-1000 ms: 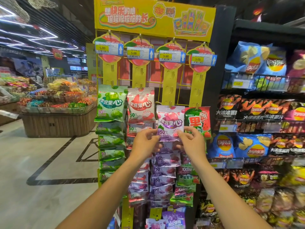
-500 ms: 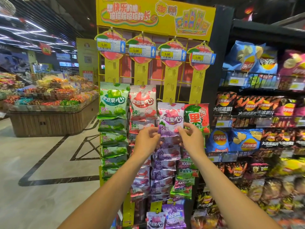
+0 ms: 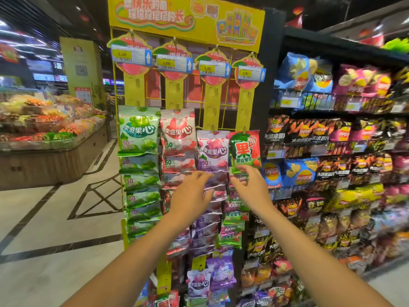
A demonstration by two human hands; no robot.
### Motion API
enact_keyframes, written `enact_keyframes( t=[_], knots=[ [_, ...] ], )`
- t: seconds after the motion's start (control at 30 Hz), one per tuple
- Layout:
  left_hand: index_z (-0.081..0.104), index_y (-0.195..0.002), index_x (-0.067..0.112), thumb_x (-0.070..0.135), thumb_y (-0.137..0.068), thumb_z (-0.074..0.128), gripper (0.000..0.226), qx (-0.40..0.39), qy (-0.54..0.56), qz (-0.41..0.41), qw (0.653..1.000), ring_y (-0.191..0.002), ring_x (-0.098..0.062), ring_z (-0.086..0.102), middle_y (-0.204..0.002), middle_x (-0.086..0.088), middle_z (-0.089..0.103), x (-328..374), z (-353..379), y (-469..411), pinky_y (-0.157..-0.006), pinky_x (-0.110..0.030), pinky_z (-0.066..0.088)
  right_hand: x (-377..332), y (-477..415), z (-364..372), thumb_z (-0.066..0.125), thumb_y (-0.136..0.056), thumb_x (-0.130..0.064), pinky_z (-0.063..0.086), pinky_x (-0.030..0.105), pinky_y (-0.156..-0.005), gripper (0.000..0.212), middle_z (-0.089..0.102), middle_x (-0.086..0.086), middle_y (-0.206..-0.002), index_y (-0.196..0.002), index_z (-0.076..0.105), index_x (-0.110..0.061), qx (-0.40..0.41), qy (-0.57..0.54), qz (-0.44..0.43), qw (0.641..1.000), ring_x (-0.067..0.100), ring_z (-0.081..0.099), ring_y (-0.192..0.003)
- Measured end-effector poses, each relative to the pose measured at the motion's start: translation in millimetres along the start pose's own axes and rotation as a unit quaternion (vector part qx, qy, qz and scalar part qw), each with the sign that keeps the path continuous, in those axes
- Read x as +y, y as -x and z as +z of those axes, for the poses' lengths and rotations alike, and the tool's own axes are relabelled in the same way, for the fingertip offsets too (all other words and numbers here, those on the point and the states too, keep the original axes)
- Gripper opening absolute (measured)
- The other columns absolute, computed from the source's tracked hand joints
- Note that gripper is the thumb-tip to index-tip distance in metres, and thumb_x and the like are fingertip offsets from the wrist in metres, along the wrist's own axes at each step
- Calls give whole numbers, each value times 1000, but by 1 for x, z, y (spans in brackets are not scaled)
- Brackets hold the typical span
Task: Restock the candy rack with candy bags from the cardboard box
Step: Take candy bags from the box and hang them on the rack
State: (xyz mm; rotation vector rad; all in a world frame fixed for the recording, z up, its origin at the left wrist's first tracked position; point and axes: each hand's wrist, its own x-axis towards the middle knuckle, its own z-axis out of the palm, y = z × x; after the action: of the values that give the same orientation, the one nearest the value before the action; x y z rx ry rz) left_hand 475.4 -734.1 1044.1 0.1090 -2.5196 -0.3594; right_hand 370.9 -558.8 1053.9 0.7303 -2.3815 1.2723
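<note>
Purple candy bag (image 3: 213,151) hangs topmost on third strip of candy rack (image 3: 212,107). Left hand (image 3: 190,196) spread just below it. Right hand (image 3: 250,187) loosely open, holding nothing, under watermelon bag (image 3: 244,149).

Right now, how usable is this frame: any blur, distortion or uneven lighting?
Head view: motion blur softens the price tags and header sign; large print on the top candy bags is legible; chip shelves smear toward the right edge; wide-angle distortion tilts the candy rack; ceiling lights streak upper left.
</note>
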Motion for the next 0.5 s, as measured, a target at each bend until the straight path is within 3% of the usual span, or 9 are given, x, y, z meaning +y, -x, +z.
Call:
enact_keyframes(
  t=[0.13, 0.23, 0.3, 0.4, 0.5],
  knots=[
    [46, -152, 28, 44, -104, 55, 52, -6, -61, 56, 997, -143, -24, 43, -155, 0, 46, 28, 28, 6, -106, -45, 51, 30, 28, -30, 58, -101, -44, 54, 29, -75, 44, 43, -10, -139, -142, 47, -33, -26, 75, -14, 997, 0, 61, -87],
    [43, -154, 29, 46, -103, 54, 55, -19, -83, 84, 993, -151, -28, 35, -161, -3, 41, 62, 56, 10, -113, -48, 45, 68, 48, -60, 58, -100, -44, 53, 28, -79, 44, 40, -11, -147, -142, 46, -34, -36, 116, -14, 993, 11, 56, -118],
    [40, -157, 30, 46, -103, 54, 58, -31, -82, 96, 991, -155, -31, 29, -165, -4, 36, 86, 80, 13, -119, -51, 39, 99, 61, -82, 58, -100, -42, 49, 27, -87, 46, 38, -10, -151, -143, 46, -33, -43, 132, -2, 990, 14, 49, -132],
    [32, -161, 32, 50, -104, 49, 63, -60, -84, 107, 989, -160, -29, 17, -170, -3, 27, 124, 118, 19, -126, -49, 27, 147, 79, -117, 60, -99, -44, 41, 36, -111, 50, 35, -7, -156, -145, 46, -31, -39, 150, 24, 988, 16, 34, -147],
    [25, -163, 34, 52, -105, 47, 65, -95, -63, 112, 987, -161, -28, 10, -173, -1, 19, 167, 157, 25, -127, -49, 21, 191, 101, -154, 60, -99, -43, 43, 39, -112, 54, 31, -8, -159, -149, 45, -31, -41, 167, 60, 983, 18, 29, -149]
  ],
)
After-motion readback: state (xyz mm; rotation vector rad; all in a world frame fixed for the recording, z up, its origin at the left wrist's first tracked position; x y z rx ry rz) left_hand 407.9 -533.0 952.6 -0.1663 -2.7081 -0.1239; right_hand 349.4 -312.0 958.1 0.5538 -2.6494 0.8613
